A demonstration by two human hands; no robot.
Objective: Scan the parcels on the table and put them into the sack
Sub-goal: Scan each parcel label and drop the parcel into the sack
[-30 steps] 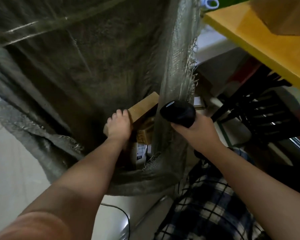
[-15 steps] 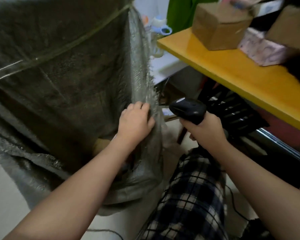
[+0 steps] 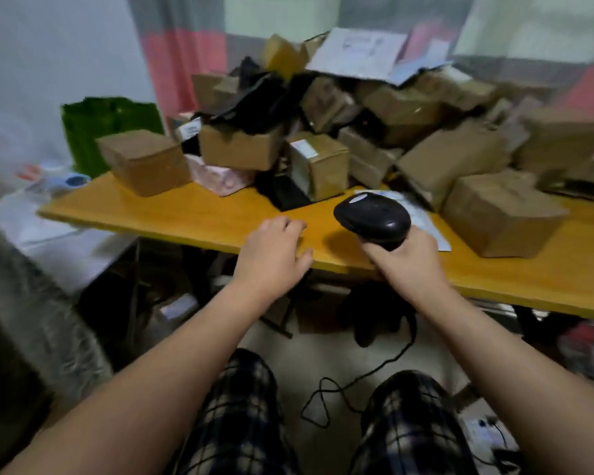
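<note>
A heap of brown cardboard parcels (image 3: pixel 384 132) covers the back of the yellow table (image 3: pixel 192 214). One brown box (image 3: pixel 144 161) stands apart at the left end, and a pink parcel (image 3: pixel 220 176) lies beside it. My right hand (image 3: pixel 405 262) grips a black barcode scanner (image 3: pixel 372 216) over the table's front edge. My left hand (image 3: pixel 273 255) hovers empty above that same edge, fingers loosely bent, just left of the scanner. The grey woven sack (image 3: pixel 31 320) shows only as a blurred edge at the far left.
A green bag (image 3: pixel 107 128) stands behind the table's left end. The scanner's black cable (image 3: pixel 357 382) trails on the floor between my knees. Dark clutter sits under the table. A white surface (image 3: pixel 48 231) with small items lies to the left.
My left hand let go of the parcel in the sack, left the sack's rim and came over the table edge. My view swung right from the sack to the table.
</note>
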